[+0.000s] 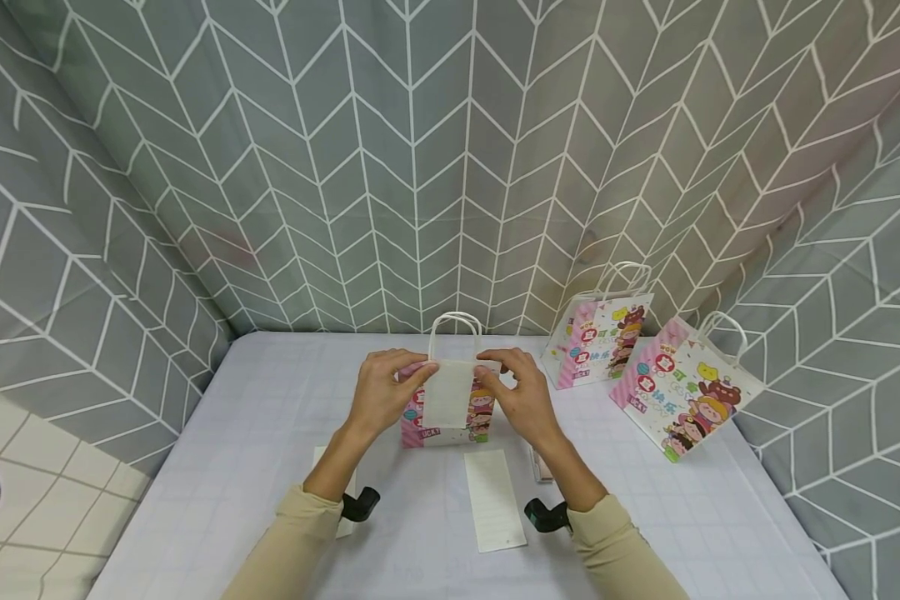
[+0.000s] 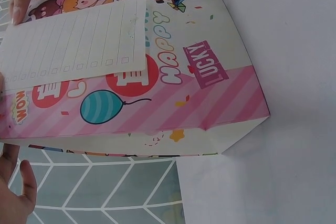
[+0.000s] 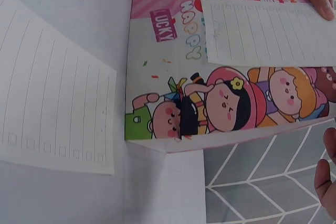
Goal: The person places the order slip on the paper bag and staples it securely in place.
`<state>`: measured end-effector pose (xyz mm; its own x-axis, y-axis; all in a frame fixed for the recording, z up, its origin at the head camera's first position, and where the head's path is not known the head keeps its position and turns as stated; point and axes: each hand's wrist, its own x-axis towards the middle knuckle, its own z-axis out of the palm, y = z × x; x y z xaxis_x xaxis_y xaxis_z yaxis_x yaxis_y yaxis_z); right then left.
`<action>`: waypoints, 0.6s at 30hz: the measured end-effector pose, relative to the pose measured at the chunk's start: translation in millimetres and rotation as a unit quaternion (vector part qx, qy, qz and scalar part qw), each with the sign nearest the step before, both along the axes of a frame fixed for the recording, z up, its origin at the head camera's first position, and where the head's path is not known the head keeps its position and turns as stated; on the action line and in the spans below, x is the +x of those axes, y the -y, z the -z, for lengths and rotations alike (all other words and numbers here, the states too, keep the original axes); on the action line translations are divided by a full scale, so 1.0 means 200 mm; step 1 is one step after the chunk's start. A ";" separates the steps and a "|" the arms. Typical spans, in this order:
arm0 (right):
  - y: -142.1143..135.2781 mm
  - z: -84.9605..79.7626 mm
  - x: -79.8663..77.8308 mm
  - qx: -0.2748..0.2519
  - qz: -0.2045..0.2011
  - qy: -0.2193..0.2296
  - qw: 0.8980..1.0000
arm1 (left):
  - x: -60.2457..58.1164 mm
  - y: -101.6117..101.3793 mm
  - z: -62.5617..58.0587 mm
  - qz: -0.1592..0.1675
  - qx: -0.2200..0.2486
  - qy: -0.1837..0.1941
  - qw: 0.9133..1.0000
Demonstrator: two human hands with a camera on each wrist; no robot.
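Observation:
A small paper gift bag (image 1: 482, 425), pink and white with cartoon figures and twisted white handles (image 1: 456, 317), stands in the middle of the table. Against its front lies a lined paper sheet (image 1: 444, 400) with a row of little checkboxes, its top near the bag's rim. My left hand (image 1: 378, 390) pinches the sheet's upper left corner at the bag, thumb in front. At the upper right my right hand (image 1: 528, 398) pinches the sheet against the bag likewise. Fingers of both hands reach behind the bag's rim and are partly hidden.
Two more bags, one upright (image 1: 600, 342) and one tilted (image 1: 686, 400), are at the right. A second lined sheet (image 1: 495, 504) lies in front, and another paper (image 1: 345, 527) shows beneath the left forearm. A small box (image 1: 542, 468) sits partly behind the right forearm.

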<state>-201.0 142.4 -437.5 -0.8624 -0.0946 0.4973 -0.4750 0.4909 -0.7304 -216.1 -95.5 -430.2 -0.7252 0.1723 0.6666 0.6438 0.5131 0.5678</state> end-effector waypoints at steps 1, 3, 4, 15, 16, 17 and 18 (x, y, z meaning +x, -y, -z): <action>-0.01 0.00 0.00 -0.002 -0.001 0.001 1.000 | 0.00 0.00 0.00 -0.001 0.000 0.001 1.000; -0.02 0.00 0.00 -0.004 -0.001 0.000 1.000 | 0.00 0.00 0.00 -0.001 0.000 0.002 1.000; -0.02 0.00 0.00 -0.005 -0.002 -0.002 1.000 | 0.00 0.00 0.00 -0.002 -0.001 0.003 1.000; -0.06 0.02 0.02 0.000 0.009 0.005 1.000 | 0.01 0.00 0.00 -0.002 0.003 0.007 1.000; -0.07 0.02 0.02 0.000 0.010 0.008 1.000 | 0.01 0.00 0.00 -0.003 0.003 0.008 1.000; -0.07 0.02 0.03 -0.003 0.011 0.011 1.000 | 0.01 0.00 0.00 -0.003 0.003 0.008 1.000; -0.08 0.02 0.03 -0.004 0.014 0.015 1.000 | 0.01 0.00 0.00 -0.003 0.003 0.009 1.000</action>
